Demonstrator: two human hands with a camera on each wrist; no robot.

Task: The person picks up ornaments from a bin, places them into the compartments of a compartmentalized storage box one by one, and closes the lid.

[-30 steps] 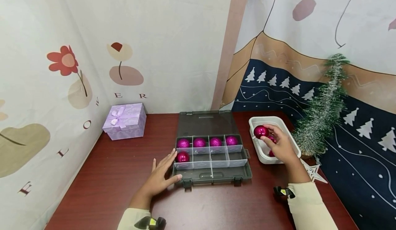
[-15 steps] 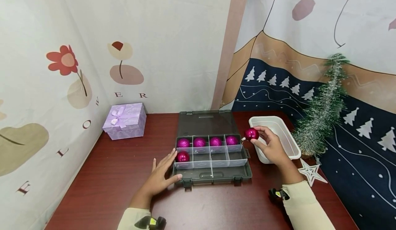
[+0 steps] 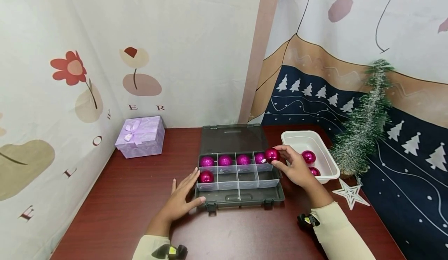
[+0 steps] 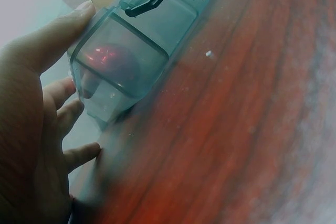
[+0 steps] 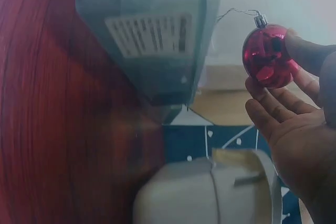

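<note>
My right hand (image 3: 294,166) pinches a shiny magenta Christmas bauble (image 3: 272,155) between thumb and fingers, over the right end of a dark clear divided box (image 3: 241,205). In the right wrist view the bauble (image 5: 269,56) shows its silver cap and wire loop. Glittery baubles (image 3: 225,160) fill the box's back row, the rightmost partly hidden behind the held one. One shiny bauble (image 3: 206,177) sits in the middle row's left compartment. My left hand (image 3: 182,196) rests against the box's left side, fingers spread; the left wrist view shows its thumb (image 4: 68,30) at the box's upper edge.
A white tub (image 3: 329,174) with shiny baubles (image 3: 308,157) stands right of the box. Behind it are a small tinsel tree (image 3: 364,131) and a white star (image 3: 351,194). A lilac gift box (image 3: 141,137) sits at the back left. The divided box's lid (image 3: 232,139) lies back.
My right hand has carried the shiny bauble left, from over the white tub to over the divided box's right end. The left hand has stayed at the box's left side.
</note>
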